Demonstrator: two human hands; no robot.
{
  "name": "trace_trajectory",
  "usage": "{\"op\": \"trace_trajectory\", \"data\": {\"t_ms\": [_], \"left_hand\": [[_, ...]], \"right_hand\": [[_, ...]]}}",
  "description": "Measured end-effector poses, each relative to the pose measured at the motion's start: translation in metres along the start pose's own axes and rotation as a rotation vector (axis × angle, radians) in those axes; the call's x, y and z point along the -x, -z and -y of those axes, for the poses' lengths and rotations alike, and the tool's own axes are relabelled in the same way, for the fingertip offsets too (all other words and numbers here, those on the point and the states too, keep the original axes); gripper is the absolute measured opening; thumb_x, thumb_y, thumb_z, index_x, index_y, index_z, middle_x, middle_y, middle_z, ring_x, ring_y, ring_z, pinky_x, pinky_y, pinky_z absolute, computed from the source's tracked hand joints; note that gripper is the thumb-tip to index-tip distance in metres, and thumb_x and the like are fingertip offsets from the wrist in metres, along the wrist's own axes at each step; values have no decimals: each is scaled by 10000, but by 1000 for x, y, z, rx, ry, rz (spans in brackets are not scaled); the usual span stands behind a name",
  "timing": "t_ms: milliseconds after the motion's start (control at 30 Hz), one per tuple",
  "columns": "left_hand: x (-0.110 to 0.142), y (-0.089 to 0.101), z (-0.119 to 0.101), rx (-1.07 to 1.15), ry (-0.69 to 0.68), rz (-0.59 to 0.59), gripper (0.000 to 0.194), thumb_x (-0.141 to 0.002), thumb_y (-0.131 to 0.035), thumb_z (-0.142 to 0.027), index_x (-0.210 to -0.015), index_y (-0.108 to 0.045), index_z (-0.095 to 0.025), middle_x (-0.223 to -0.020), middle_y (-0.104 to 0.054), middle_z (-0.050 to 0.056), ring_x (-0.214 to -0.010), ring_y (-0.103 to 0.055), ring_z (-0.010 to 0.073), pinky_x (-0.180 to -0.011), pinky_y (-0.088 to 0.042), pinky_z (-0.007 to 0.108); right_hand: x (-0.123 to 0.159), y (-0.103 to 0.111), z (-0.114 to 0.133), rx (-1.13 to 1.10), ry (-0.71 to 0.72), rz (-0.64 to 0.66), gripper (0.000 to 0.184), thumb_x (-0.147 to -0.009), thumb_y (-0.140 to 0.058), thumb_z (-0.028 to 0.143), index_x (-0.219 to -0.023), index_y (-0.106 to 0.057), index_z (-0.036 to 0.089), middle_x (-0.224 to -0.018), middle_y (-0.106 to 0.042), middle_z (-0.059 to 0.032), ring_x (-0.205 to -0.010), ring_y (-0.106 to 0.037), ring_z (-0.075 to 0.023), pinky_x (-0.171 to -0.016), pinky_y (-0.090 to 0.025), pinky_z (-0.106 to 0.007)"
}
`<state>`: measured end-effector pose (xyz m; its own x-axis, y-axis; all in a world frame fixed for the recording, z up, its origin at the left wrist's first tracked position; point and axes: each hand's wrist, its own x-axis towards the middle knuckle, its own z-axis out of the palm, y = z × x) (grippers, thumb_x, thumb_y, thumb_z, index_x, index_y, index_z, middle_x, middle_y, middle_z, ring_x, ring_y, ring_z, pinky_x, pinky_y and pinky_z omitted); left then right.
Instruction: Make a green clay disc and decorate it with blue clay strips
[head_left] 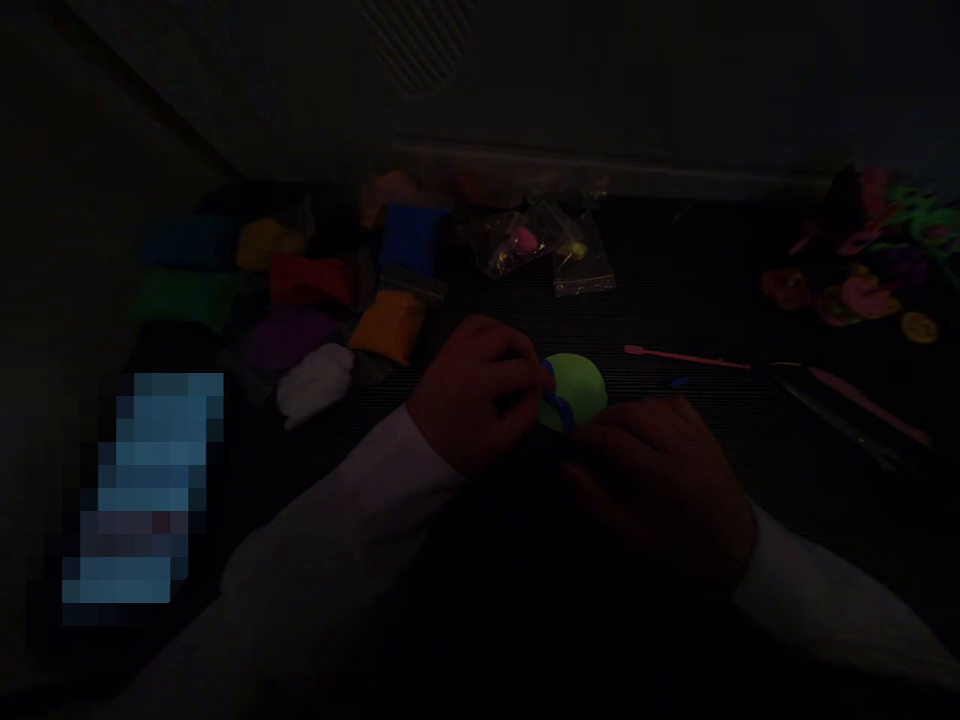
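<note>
A light green round of modelling clay [581, 383] lies on the dark table between my hands. Across its left part runs a thin, curved blue clay strip [561, 408]. My left hand [480, 395] has its fingers closed in a pinch at the strip's upper end, against the left side of the green round. At the lower end, my right hand [667, 480] is closed too, its fingertips touching the strip near the round's lower edge. Dim light hides the exact contact under the fingertips.
Bagged clay in several colours, such as an orange pack [390, 325] and a white pack [316, 384], stands left. A lit, pixelated screen [150, 490] lies nearer. Rightward are a pink stick tool [686, 357], a blue scrap [679, 382], scissors [840, 420] and colourful figures [866, 293].
</note>
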<state>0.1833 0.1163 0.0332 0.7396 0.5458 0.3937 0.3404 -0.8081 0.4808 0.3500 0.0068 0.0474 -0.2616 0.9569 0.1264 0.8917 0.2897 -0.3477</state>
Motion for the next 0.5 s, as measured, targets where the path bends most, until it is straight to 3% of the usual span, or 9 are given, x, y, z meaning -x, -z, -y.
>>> {"op": "trace_trajectory", "data": {"t_ms": [500], "left_hand": [[4,-2,1,-38,-1,-39,151,-694,-514,-120,-721,-656,-165,-805,-594,53,-811,-507,179,-738,-421,356]], "right_hand": [[-9,-7,2,66,-38,-19,310,-807,-431,342,-1047,-589,226,-833,-584,-48,-737,-501,-188,-653,-312,-348]]}}
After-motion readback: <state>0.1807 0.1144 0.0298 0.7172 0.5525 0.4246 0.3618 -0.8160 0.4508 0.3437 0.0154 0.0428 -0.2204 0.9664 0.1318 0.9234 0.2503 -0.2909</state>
